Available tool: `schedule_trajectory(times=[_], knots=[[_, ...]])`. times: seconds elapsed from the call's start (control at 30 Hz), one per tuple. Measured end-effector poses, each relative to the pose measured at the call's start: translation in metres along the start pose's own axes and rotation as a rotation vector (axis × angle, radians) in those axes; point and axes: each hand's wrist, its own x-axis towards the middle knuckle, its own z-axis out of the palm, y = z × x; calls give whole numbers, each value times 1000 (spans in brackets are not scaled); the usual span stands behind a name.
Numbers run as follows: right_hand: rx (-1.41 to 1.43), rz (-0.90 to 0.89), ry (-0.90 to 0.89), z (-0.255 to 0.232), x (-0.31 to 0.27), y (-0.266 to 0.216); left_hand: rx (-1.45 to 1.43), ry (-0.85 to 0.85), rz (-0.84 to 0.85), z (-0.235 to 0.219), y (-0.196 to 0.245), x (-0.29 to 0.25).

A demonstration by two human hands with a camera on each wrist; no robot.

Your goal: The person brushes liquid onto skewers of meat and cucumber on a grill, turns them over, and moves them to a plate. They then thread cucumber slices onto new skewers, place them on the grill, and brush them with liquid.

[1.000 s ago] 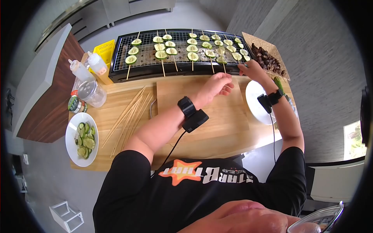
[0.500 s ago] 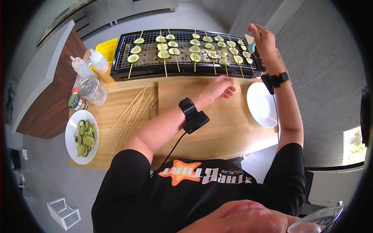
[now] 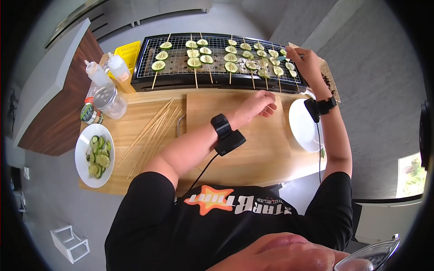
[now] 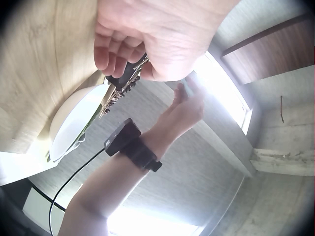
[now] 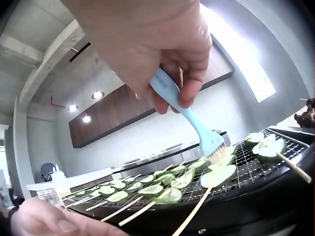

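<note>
My right hand [image 3: 307, 63] grips a light blue basting brush [image 5: 210, 140] over the right end of the black grill [image 3: 176, 83]. In the right wrist view the pale bristles meet a skewered slice [image 5: 216, 178] on the wire rack. The slices are round and pale with green skin, like cucumber or zucchini, threaded on thin wooden skewers in several rows. My left hand [image 3: 257, 106] hovers in front of the grill above the wooden cutting board [image 3: 235, 144]. Its fingers [image 4: 118, 51] hang loosely curled and hold nothing, close to the skewer ends.
A white bowl [image 3: 298, 126] stands right of the board. At the left are loose bamboo skewers [image 3: 149, 131], a bowl of slices [image 3: 82, 165], a clear shaker jar [image 3: 110, 104] and squeeze bottles [image 3: 118, 67]. Dark skewered pieces [image 5: 306, 117] lie beyond the grill's right end.
My right hand rose from the grill's right front corner with the brush, then came down and left, bringing the bristles onto the slices. My left hand has stayed nearly in place.
</note>
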Motion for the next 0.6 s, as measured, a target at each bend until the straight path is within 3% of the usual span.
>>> schedule_trajectory(times=[0.07, 0.2, 0.3, 0.43, 0.53, 0.6], knots=[[-58, 26, -71, -5, -9, -10, 7, -2, -14, 1, 1, -1], [69, 71, 60, -14, -18, -10, 19, -1, -23, 0, 1, 2], [58, 62, -6, -15, -28, -14, 16, 4, -21, 1, 1, 1], [83, 94, 110, -23, -34, -14, 28, 4, -28, 0, 2, 2], [9, 125, -63, -22, -38, -19, 21, 3, -23, 1, 0, 1], [23, 153, -39, -22, -41, -22, 25, 2, -21, 0, 1, 2]])
